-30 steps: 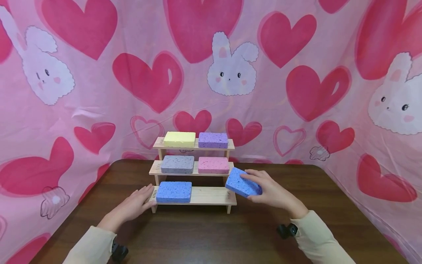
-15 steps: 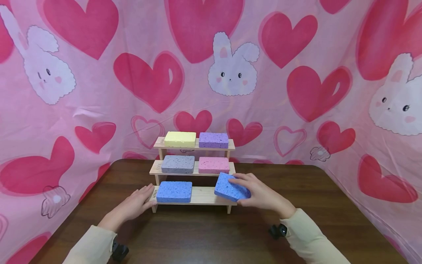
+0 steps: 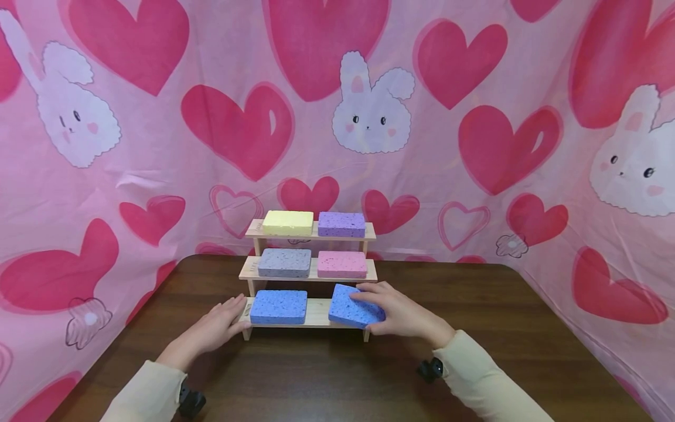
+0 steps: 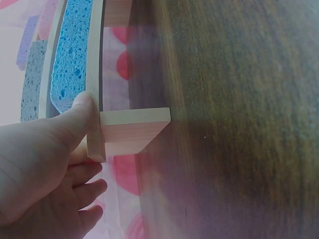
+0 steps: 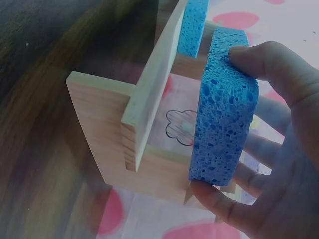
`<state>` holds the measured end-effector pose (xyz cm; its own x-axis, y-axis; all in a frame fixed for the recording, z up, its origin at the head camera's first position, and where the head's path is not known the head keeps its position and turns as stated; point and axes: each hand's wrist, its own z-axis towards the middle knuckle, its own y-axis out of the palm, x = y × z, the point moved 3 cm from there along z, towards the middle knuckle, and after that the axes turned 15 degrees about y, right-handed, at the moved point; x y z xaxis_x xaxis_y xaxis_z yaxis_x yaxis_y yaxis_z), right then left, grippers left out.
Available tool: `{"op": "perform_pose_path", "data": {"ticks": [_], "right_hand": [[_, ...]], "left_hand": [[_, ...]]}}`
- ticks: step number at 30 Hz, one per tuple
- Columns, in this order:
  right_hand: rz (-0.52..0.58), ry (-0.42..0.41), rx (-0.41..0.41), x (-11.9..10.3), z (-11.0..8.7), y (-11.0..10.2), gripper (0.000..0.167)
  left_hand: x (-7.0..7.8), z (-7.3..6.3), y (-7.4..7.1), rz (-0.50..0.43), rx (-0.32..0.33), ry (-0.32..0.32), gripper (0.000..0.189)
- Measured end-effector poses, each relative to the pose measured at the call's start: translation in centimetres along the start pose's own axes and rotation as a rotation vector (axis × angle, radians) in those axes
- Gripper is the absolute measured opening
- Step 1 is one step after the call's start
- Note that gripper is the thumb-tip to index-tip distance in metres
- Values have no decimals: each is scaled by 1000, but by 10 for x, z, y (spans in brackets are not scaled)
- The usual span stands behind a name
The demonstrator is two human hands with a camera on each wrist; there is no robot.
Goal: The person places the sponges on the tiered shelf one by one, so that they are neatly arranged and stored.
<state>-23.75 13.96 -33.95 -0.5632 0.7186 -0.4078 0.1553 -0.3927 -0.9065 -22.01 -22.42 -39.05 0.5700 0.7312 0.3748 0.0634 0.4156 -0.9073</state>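
Observation:
My right hand (image 3: 403,310) holds a blue sponge (image 3: 352,306) by its edges, thumb on one side and fingers on the other. The sponge is slightly turned and hangs over the right part of the lowest shelf; in the right wrist view a gap separates it from the board. At the left end of the wooden three-tier stand (image 3: 321,319), my left hand (image 3: 213,328) pinches the lowest board, its thumb (image 4: 82,107) against the board near the sponge. Another blue sponge (image 3: 278,307) lies on the left part of that shelf.
On the middle shelf lie a grey sponge (image 3: 285,262) and a pink sponge (image 3: 341,265). The top shelf bears a yellow sponge (image 3: 287,223) and a purple sponge (image 3: 341,224). A brown wooden table (image 3: 295,381) supports the stand, with a pink heart-patterned cloth (image 3: 316,158) behind.
My right hand has carried the blue sponge left and slightly down, from beside the stand's right end to over the lowest shelf. The left hand has stayed in place.

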Motion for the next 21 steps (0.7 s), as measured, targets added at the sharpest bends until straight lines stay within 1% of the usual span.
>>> {"op": "perform_pose_path", "data": {"ticks": [7,14,21], "right_hand": [[-16,7,-17,1,7,9,63],[-14,8,-58,1,14,18,60],[-5,15,-77,0,19,24,59]], "left_hand": [[-1,0,1,3,9,12,71],[-1,1,1,8,7,-3,70],[2,0,0,5,8,-4,70]]}}
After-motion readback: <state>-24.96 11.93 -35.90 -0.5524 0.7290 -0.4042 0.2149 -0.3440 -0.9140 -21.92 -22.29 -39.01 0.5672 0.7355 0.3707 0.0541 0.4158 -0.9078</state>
